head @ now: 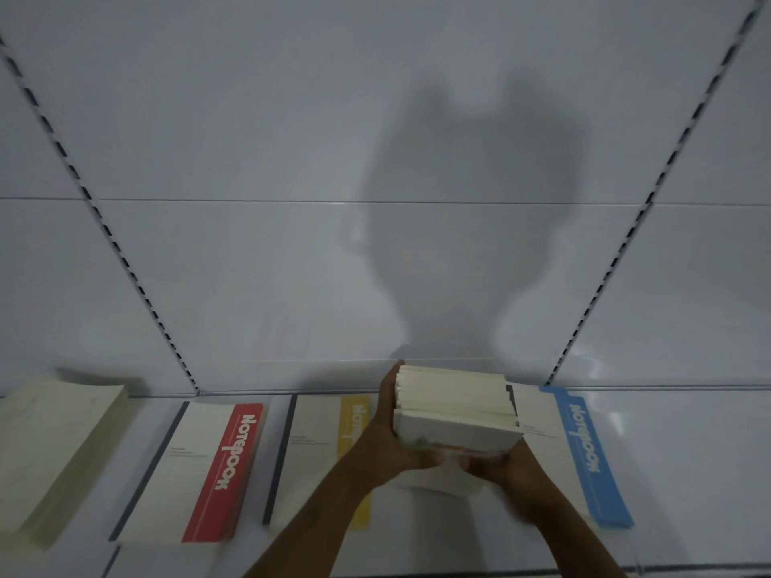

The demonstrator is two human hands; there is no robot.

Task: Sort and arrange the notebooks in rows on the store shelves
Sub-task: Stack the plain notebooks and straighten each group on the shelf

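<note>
Notebooks are lying flat in a row on the white shelf [688,452], and both hands are holding a further batch of notebooks [454,406] above that row, near the back panel [250,202]. The batch is sitting on edge, with pale page edges facing up. The left hand [390,427] is gripping the batch's left side, its fingers curled around the left edge and reaching to the far corner. The right hand [507,467] is supporting the batch from underneath at its near right corner (this hand is blurred, so I cannot tell how its fingers are lying). Below the batch, from left to right, a pale green stack [54,452] is resting at the far left, then a red-banded stack [200,473], then a yellow-banded stack [317,452] that the left forearm is partly covering, and a blue-banded stack [584,452] just right of the hands. Each coloured band is showing the word "Notebook". The arms' shadow is falling on the back panel above the batch.
</note>
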